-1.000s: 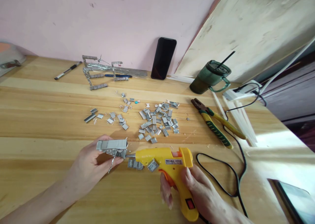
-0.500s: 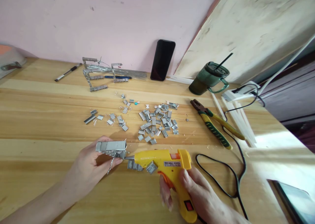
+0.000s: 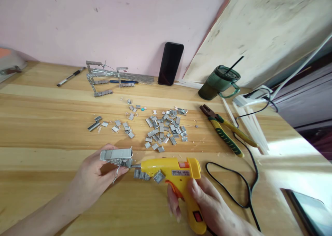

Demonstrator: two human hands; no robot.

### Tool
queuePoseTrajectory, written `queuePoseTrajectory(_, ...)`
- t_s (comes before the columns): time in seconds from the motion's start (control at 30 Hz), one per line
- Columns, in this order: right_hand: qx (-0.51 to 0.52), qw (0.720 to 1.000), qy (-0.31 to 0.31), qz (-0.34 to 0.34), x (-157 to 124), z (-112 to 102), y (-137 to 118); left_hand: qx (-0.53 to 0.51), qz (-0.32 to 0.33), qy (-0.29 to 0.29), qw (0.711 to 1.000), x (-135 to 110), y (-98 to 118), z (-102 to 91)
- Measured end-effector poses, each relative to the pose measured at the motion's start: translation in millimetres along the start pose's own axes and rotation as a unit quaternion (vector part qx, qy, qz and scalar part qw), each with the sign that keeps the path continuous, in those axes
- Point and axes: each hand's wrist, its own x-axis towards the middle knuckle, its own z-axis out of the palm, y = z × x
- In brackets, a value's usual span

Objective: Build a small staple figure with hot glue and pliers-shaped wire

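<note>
My left hand [image 3: 94, 175] is closed around a small silver-grey piece [image 3: 116, 154] built of flat metal-like strips, with twisted wire hanging from its underside. A yellow glue gun [image 3: 160, 170] is gripped in my right hand [image 3: 204, 198], its fingers around the handle by the orange trigger. The gun's metal nozzle meets the right end of the silver piece; whether glue is coming out is too small to tell. Below and beside the gun's barrel show a few grey folded pieces [image 3: 141, 175]. Beyond both hands, many small silver pieces [image 3: 166, 127] lie scattered on the wooden table [image 3: 46, 135].
Green-and-yellow pliers [image 3: 225, 135] and a black cable [image 3: 249, 191] lie at the right. Behind them stand a green lidded mug [image 3: 214, 84] and a white power strip [image 3: 255, 96]. A phone [image 3: 170, 63] leans on the wall, right of bent grey frames [image 3: 94, 87] and a pen [image 3: 70, 77].
Almost nothing differs. The whole view has shifted very slightly; both hands, the glue gun and the silver piece keep the same positions relative to each other.
</note>
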Motion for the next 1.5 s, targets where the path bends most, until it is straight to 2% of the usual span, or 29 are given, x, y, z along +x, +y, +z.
queuePoseTrajectory(0.13,-0.014,1.0,0.011,0.001,-1.3,-1.4,3.4,-0.009,-0.022,-0.041,0.999,-1.4,1.6,0.3)
queuePoseTrajectory(0.37,0.058,0.998,0.006,0.022,-2.2,1.9,4.4,-0.003,-0.03,-0.033,0.999,-1.6,-2.5,1.1)
queuePoseTrajectory(0.53,-0.016,1.0,0.008,0.004,-1.4,-0.1,3.9,-0.036,-0.063,-0.046,0.996,-4.4,-3.7,4.0)
queuePoseTrajectory(0.77,-0.028,0.999,-0.001,0.017,-2.4,-0.6,5.0,-0.02,-0.032,-0.017,0.999,-0.6,-0.8,1.5)
queuePoseTrajectory(0.97,-0.015,1.0,0.009,0.002,-1.8,-1.0,4.3,-0.027,-0.058,-0.03,0.998,-6.6,-5.8,4.9)
queuePoseTrajectory(1.17,0.035,0.999,0.009,0.031,-1.5,1.6,3.5,0.016,-0.002,-0.023,1.0,-1.9,-4.0,1.0)
queuePoseTrajectory(1.4,-0.008,1.0,0.017,-0.003,1.6,-0.3,2.7,-0.026,-0.056,-0.04,0.997,-9.4,-7.7,4.1)
queuePoseTrajectory(1.5,0.009,1.0,0.002,-0.002,0.7,1.1,1.2,-0.016,-0.047,-0.032,0.998,-8.8,-6.6,3.7)
